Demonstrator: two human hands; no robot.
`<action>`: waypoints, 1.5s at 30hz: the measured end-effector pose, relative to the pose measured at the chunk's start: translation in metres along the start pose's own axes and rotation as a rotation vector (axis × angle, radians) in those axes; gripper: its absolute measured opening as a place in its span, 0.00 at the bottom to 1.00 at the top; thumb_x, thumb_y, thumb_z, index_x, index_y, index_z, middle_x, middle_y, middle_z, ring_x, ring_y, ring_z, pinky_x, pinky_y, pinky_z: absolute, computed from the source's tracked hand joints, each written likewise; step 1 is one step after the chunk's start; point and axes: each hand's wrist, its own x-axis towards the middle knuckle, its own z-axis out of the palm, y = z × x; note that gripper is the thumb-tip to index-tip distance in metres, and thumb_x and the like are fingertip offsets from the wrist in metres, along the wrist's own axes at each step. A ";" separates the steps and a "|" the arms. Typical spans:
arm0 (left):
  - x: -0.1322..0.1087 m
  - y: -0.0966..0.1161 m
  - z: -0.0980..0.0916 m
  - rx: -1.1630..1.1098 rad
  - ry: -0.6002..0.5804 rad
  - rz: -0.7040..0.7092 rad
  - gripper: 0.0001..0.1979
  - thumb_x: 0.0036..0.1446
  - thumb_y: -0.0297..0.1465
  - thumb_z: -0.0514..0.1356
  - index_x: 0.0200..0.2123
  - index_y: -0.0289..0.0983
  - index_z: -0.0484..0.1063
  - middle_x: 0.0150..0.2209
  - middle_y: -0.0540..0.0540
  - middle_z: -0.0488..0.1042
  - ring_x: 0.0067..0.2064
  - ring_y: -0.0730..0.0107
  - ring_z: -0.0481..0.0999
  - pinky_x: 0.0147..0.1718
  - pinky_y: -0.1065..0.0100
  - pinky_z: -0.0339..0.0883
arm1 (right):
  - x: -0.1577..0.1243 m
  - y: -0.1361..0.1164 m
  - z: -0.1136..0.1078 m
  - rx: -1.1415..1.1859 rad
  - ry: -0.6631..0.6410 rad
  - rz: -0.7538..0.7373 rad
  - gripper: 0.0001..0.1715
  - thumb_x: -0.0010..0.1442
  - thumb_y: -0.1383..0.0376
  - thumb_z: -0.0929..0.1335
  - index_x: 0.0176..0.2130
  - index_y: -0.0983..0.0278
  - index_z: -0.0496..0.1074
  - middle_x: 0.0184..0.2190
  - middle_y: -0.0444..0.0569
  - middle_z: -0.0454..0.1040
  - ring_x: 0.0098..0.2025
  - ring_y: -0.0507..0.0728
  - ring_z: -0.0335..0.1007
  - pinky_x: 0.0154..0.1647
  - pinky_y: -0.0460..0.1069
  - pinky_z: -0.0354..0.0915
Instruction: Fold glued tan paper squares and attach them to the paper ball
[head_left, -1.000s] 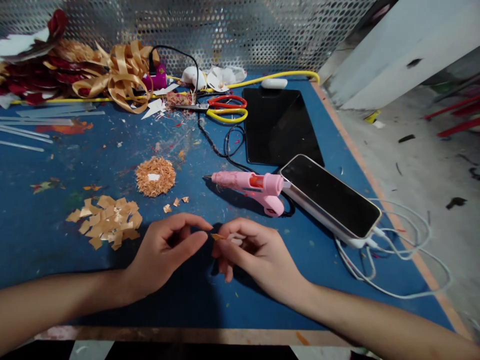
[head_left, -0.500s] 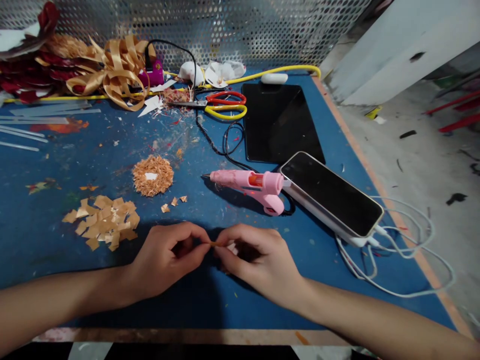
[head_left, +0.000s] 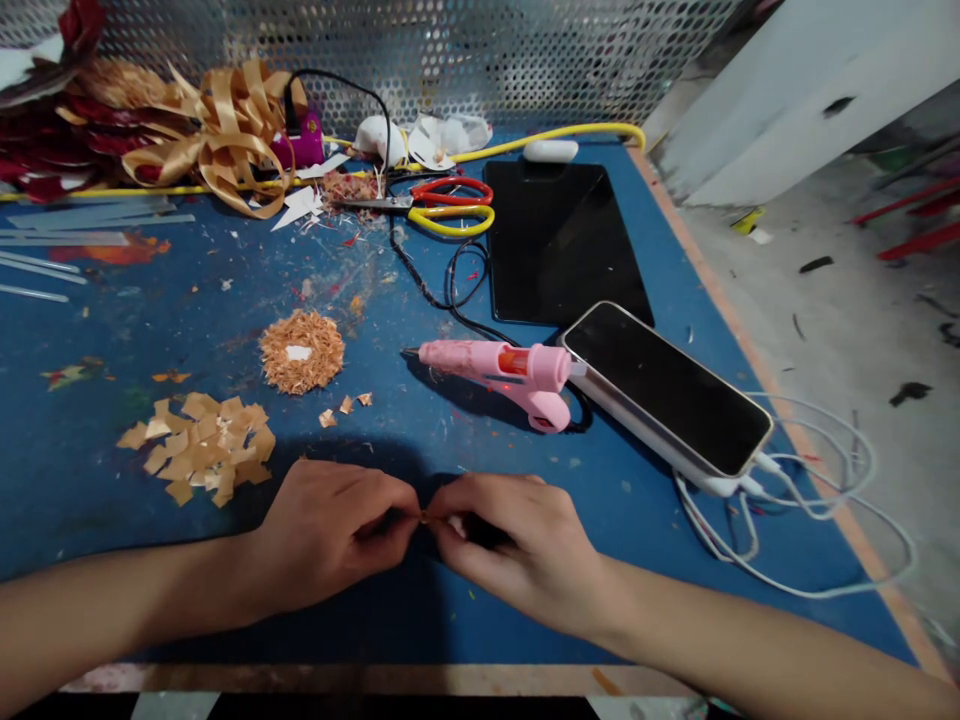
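Note:
Fingertip to fingertip, my left hand (head_left: 341,530) and my right hand (head_left: 517,545) pinch a tiny piece of gold ribbon (head_left: 424,517) between them, low over the blue table. Most of that piece is hidden by the fingers. Left of my hands lies a pile of cut gold ribbon squares (head_left: 206,445), with a few loose ribbon scraps (head_left: 346,405) nearer the middle. Behind these sits a round, frilled gold ribbon piece (head_left: 301,352) with a white centre. A pink glue gun (head_left: 502,370) rests on its side beyond my right hand, a glue stick in its back.
Right of the glue gun, a phone (head_left: 667,385) lies on a white block with white cables (head_left: 817,500). Behind are a black tablet (head_left: 566,245), scissors (head_left: 450,205), gold ribbon loops (head_left: 232,140) and clear glue sticks (head_left: 67,238). A perforated metal panel (head_left: 480,60) borders the back.
Both hands have moved slightly toward me, with the fingertips closer together. Less of the small ribbon piece shows between them. The view has shifted slightly.

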 end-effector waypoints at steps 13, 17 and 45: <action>-0.001 -0.001 -0.005 0.003 -0.016 0.001 0.04 0.59 0.27 0.57 0.36 0.40 0.70 0.21 0.57 0.72 0.19 0.79 0.68 0.22 0.74 0.56 | -0.001 0.000 -0.001 0.025 0.002 0.027 0.05 0.57 0.72 0.65 0.32 0.62 0.67 0.21 0.41 0.72 0.21 0.46 0.67 0.23 0.41 0.63; -0.001 -0.002 -0.003 0.019 -0.014 0.009 0.03 0.60 0.27 0.57 0.35 0.41 0.70 0.20 0.57 0.71 0.19 0.79 0.68 0.21 0.73 0.56 | -0.002 0.001 -0.001 0.038 -0.006 0.029 0.05 0.58 0.72 0.65 0.32 0.62 0.67 0.22 0.41 0.72 0.22 0.47 0.67 0.23 0.41 0.64; -0.002 -0.001 0.002 0.113 -0.002 0.076 0.04 0.57 0.25 0.57 0.31 0.38 0.69 0.19 0.57 0.70 0.20 0.78 0.69 0.23 0.73 0.58 | -0.004 0.001 0.002 0.016 -0.036 0.037 0.05 0.56 0.72 0.64 0.32 0.61 0.65 0.21 0.39 0.70 0.21 0.46 0.65 0.23 0.40 0.61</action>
